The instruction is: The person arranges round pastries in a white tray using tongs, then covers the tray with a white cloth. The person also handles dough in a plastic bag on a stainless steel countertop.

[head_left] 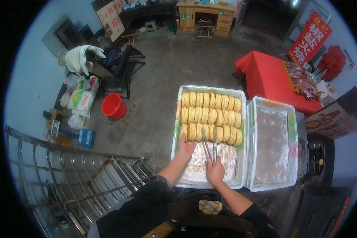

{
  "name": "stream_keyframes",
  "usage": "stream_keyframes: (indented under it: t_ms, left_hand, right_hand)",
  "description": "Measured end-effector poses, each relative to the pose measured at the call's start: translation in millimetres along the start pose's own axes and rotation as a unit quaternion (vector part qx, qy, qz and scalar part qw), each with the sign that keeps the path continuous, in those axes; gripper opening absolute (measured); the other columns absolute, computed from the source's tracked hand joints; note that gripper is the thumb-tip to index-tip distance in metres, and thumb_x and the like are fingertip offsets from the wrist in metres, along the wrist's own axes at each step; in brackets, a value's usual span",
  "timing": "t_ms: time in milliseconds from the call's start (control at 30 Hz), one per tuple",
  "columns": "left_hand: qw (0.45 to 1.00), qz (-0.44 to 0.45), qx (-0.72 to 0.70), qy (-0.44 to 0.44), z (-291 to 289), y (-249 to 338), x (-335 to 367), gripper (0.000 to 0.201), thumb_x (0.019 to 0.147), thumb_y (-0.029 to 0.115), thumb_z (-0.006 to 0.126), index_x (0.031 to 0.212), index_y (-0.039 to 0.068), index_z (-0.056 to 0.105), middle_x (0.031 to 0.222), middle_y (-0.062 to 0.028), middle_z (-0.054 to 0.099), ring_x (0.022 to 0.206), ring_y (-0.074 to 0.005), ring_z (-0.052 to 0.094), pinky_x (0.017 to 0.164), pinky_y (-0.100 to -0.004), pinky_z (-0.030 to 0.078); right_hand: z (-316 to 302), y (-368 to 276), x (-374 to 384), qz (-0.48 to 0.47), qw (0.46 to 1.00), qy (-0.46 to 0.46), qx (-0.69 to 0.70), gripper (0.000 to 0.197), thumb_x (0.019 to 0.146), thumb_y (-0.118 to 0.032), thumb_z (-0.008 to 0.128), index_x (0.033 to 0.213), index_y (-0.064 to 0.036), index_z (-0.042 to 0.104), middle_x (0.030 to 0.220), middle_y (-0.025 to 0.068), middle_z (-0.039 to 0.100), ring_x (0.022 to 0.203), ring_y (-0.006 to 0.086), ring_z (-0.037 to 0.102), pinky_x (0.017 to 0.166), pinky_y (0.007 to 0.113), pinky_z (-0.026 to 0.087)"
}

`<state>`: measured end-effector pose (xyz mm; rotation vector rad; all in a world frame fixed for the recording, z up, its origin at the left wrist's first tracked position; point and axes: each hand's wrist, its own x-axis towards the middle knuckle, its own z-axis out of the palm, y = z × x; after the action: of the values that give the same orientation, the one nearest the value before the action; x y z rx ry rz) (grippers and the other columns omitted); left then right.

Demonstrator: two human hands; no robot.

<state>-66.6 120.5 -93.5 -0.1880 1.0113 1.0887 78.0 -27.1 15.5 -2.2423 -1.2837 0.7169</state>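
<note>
Clasping tongs (215, 147) at the nearest of 3 rows of cakes (211, 116) in the left tray (212, 89), the right hand (216, 171) sits beside the left hand (185, 149), whose grip at that row's end is unclear.

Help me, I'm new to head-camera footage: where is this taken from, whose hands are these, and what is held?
No machine: these are one person's bare hands, seen from above by a wide fisheye camera worn on the head, which bends straight edges. The lined tray before them holds three rows of round, pale-yellow breads. The right hand holds metal tongs at the nearest row; whether they grip a bread is unclear. The left hand is at that row's left end.
</note>
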Motion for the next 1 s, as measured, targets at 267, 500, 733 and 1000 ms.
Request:
stream_keyframes:
  t_ms: [267,500,733,1000]
  left_hand:
    - [0.997,0.042,0.057,-0.041,6,-21,-13,0.079,0.101,0.05,0.064,0.159,0.009,0.029,0.161,-0.0158,0.035,0.148,-0.0346,0.038,0.122,-0.0487,0.029]
    - [0.999,0.009,0.034,-0.01,19,-21,-6,0.079,0.097,0.056,0.067,0.151,0.006,0.039,0.151,-0.0189,0.045,0.137,-0.034,0.05,0.116,-0.049,0.042]
    - [0.995,-0.006,0.095,-0.01,9,-27,-11,0.091,0.093,0.063,0.067,0.155,0.007,0.032,0.153,-0.015,0.043,0.14,-0.0345,0.046,0.117,-0.0553,0.038]
    - [0.97,-0.194,-0.072,-0.127,60,-80,-5,0.094,0.093,0.06,0.068,0.153,-0.001,0.028,0.144,-0.0269,0.048,0.131,-0.0399,0.051,0.112,-0.0565,0.043]
  right_hand:
    - [-25,8,-6,0.027,1.0,0.006,0.001,0.045,0.1,-0.04,0.064,0.123,-0.002,0.055,0.083,0.0272,0.07,0.081,0.0494,0.068,0.073,0.056,0.051]
    - [-17,15,1,0.014,1.0,-0.008,0.004,0.048,0.1,-0.042,0.064,0.122,-0.0008,0.054,0.08,0.0281,0.069,0.079,0.0506,0.068,0.071,0.057,0.051]
    - [-18,24,-3,0.007,0.999,0.012,0.037,0.05,0.098,-0.04,0.068,0.128,-0.0028,0.054,0.082,0.0266,0.07,0.079,0.0483,0.069,0.071,0.055,0.052]
    - [-45,53,-26,0.033,0.992,0.057,0.106,0.047,0.096,-0.038,0.072,0.127,-0.007,0.056,0.083,0.0202,0.07,0.077,0.0434,0.068,0.07,0.051,0.052]
